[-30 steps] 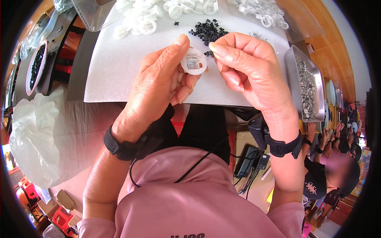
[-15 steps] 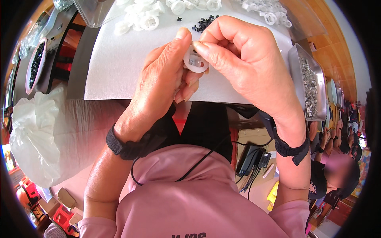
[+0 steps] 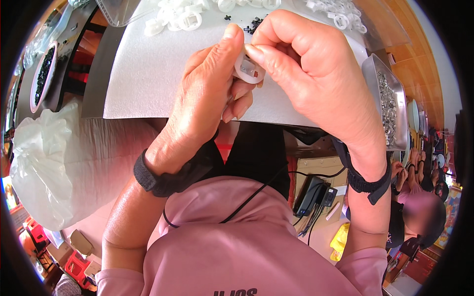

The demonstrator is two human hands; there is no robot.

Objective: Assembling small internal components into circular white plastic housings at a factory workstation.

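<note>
My left hand [image 3: 203,91] is closed round the edge of a small white round plastic part [image 3: 245,74]. The part is tilted, with a squarish opening and a small reddish spot inside. My right hand [image 3: 316,74] pinches with thumb and forefinger at the part's upper edge. A small dark bit shows beside the right thumb tip; whatever else the pinch holds is hidden. Just beyond the fingers lies a little heap of black cross-shaped pieces [image 3: 254,24], partly covered by my right hand. One black piece [image 3: 227,18] lies apart to its left.
White plastic parts [image 3: 190,20] pile at the far side of the white foam sheet [image 3: 140,84], with more [image 3: 340,19] at far right. A metal tray [image 3: 401,106] of small metal pieces stands right. A bowl [image 3: 33,98] of dark pieces is left, above a plastic bag [image 3: 44,172].
Both hands have moved slightly away from me with the white part, which has tilted a little. My right fingers still pinch at its upper edge.
</note>
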